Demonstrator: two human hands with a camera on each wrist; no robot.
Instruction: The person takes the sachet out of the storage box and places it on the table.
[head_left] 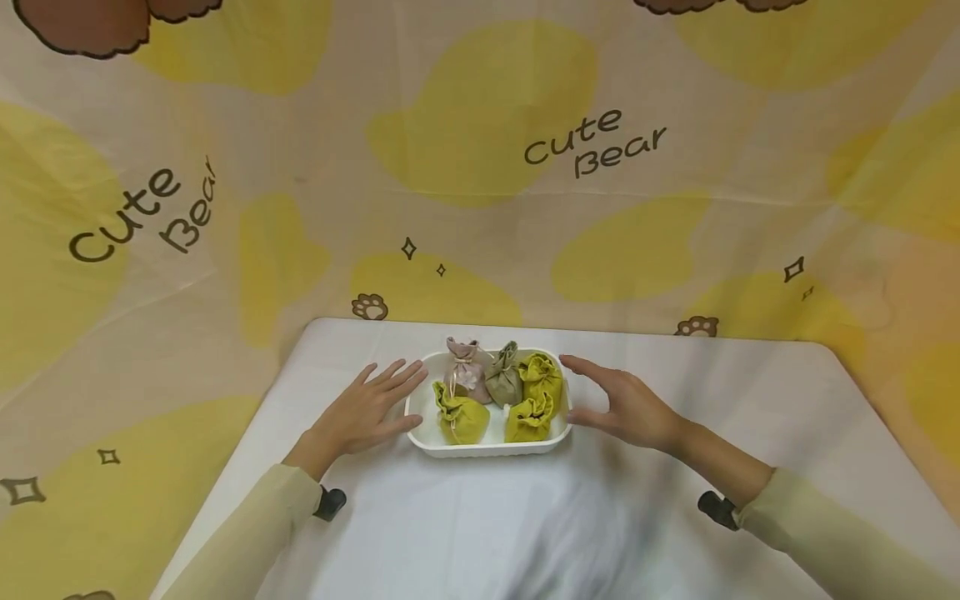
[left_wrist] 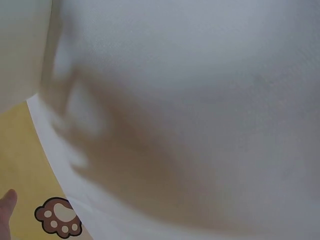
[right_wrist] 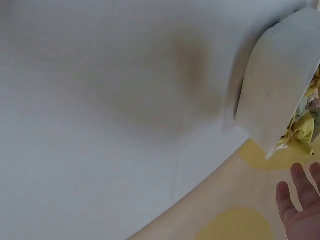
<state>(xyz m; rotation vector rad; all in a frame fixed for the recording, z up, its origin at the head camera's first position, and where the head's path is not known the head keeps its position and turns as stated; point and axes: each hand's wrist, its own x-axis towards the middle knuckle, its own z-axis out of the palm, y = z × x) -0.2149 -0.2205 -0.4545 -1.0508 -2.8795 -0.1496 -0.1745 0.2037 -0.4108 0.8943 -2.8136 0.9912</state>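
A white tray [head_left: 468, 451] with rounded corners stands on the table and holds several small drawstring pouches. Inside it are a pinkish pouch [head_left: 467, 375] at the back, a grey-green pouch [head_left: 505, 379] beside that, and yellow-green pouches, one [head_left: 462, 417] at front left and two on the right [head_left: 542, 379]. At the tray's left end is my left hand [head_left: 371, 408], fingers spread and fairly straight. My right hand [head_left: 633, 404] is at the right end, thumb and fingers apart near the rim. Whether either hand touches the tray I cannot tell. The right wrist view shows the tray's outer wall [right_wrist: 277, 75].
A white cloth [head_left: 465, 533] covers the table. Behind and beside it hangs a beige and yellow printed curtain [head_left: 480, 233] with "Cute Bear" lettering. Black wrist devices show at the left cuff [head_left: 330, 503] and right cuff [head_left: 717, 508].
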